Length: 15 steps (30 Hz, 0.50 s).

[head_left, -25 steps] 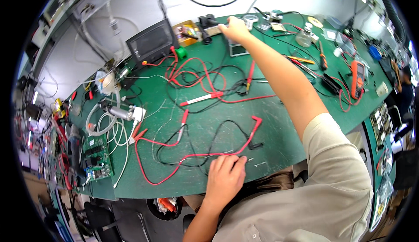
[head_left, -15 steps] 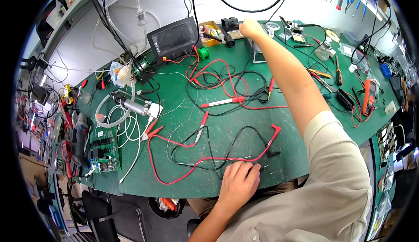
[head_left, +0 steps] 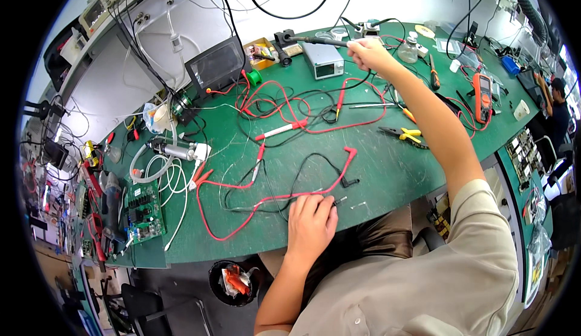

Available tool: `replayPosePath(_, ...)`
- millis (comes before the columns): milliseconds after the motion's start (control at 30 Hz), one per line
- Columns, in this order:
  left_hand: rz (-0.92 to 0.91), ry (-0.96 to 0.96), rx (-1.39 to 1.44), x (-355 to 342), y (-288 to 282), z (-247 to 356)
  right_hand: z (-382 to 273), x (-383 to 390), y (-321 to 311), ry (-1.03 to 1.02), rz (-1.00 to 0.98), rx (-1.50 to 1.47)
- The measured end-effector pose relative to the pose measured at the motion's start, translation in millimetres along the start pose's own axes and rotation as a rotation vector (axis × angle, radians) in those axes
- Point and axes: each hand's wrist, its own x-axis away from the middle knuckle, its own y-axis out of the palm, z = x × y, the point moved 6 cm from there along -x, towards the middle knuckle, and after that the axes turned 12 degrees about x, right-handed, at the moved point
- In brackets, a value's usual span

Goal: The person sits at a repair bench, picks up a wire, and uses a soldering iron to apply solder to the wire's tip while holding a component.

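Note:
My right hand (head_left: 368, 56) is closed on the grip of a soldering iron (head_left: 324, 40), raised above the back of the bench. The iron points left, its far end at the black stand (head_left: 283, 37). Its dark cord hangs below my hand. Near the front edge, my left hand (head_left: 311, 220) rests with curled fingers on a slim black test probe, whose metal tip (head_left: 342, 200) sticks out beside the thumb; the rest is hidden. Just right of it lies a small thin clear piece (head_left: 358, 205). A red test lead (head_left: 266, 200) and its angled red plug (head_left: 349, 152) lie beyond the fingers.
A grey box with a display (head_left: 324, 60) stands below the iron. Yellow-handled pliers (head_left: 408, 134) and an orange multimeter (head_left: 482, 97) lie to the right. Tangled red and black leads cover the middle. A green circuit board (head_left: 145, 212) sits at left, a waste bin (head_left: 233, 281) below.
My right hand has drawn back to the right from the stand with the soldering iron. My left hand stays by the probe. The whole view has shifted, bringing the pliers into sight.

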Motion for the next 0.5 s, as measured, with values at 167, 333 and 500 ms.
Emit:
replayPosePath(167,0.107,0.089,-0.026,1.2,-1.6,5.5,-2.2,82.8,-15.1,-0.092,-0.163,-0.282)
replayPosePath(333,0.252,0.229,-0.002,6.5,-19.9,31.7,-8.4,121.6,-15.9,-0.168,-0.242,-0.419)
replayPosePath(500,0.202,0.338,0.107,-18.8,-41.4,81.1,-21.9,143.7,-11.0,-0.237,-0.298,-0.439)
